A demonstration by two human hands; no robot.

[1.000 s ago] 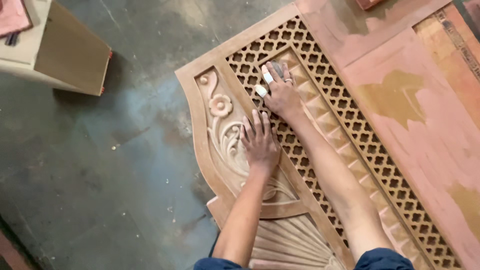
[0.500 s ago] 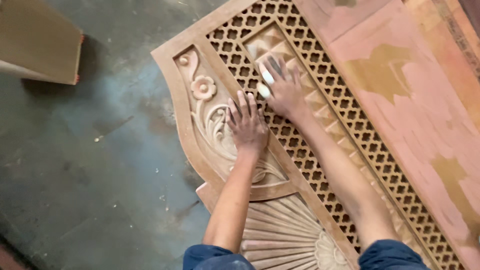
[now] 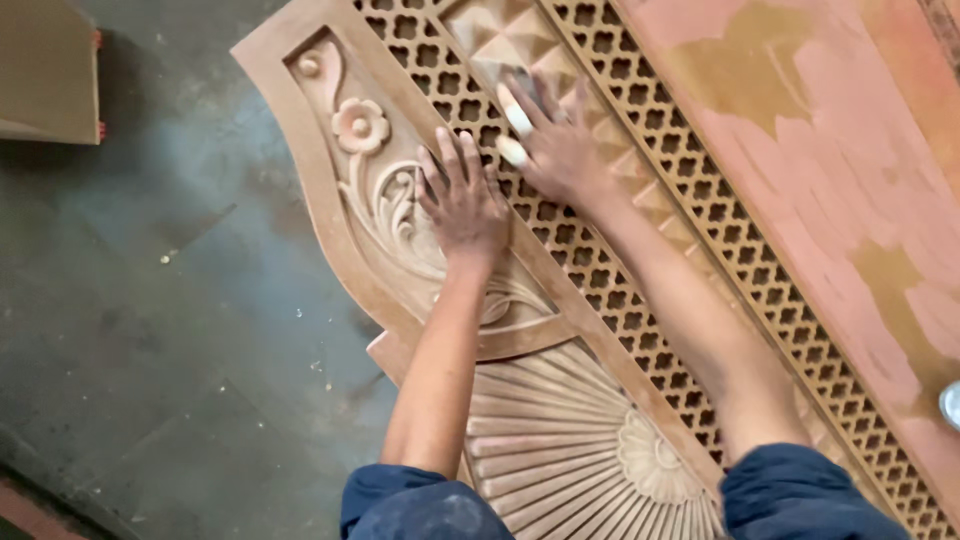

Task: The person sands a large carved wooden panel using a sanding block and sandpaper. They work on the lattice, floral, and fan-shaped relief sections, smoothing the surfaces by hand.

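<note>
Sleeves: dark blue cuffs (image 3: 425,505) at 6 o'clock, one on each forearm.
Fan carving: ribbed fan with a rosette (image 3: 650,458), between the two forearms.
Left hand: left hand (image 3: 465,205) lies flat, fingers spread, palm down on the flower-and-leaf carving (image 3: 375,190); it grips nothing.
Right hand: right hand (image 3: 555,150) at 12 o'clock presses on the pyramid-studded strip (image 3: 520,45), two fingertips wrapped in white; whether it holds something beneath the palm, I cannot tell.
Wooden panel: carved wooden panel (image 3: 275,45) lies on the grey floor (image 3: 150,330), running from 6 to 12 o'clock, lattice (image 3: 610,290) beside the strip.
Board: pink board (image 3: 830,170) touches the panel at 3 o'clock.
</note>
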